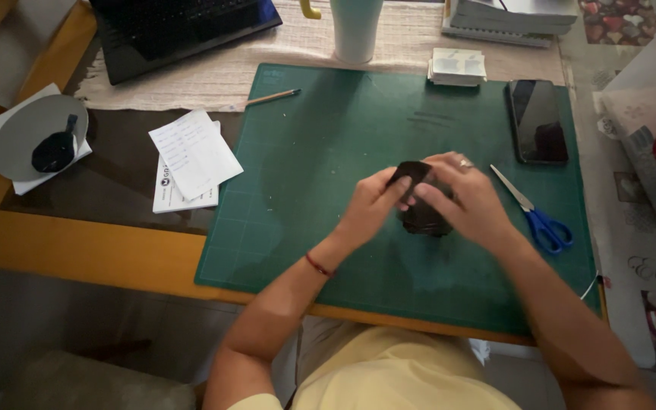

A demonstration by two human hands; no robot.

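Observation:
Both hands meet over the middle of a green cutting mat (320, 144). My left hand (370, 209) pinches the upper edge of a small black folded piece (411, 173). My right hand (461, 199), with a ring on one finger, covers and grips the rest of that dark piece (424, 220), which rests low over the mat. A red thread bracelet circles my left wrist. The shape of the black piece is mostly hidden by my fingers.
Blue-handled scissors (537, 216) lie right of my hands, a dark phone (538, 121) beyond them. A pencil (271, 97), white paper slips (191, 158), a grey disc with a black piece (38, 137), a laptop (176, 26), a cup (356, 30) and small card stacks (457, 67) surround the mat.

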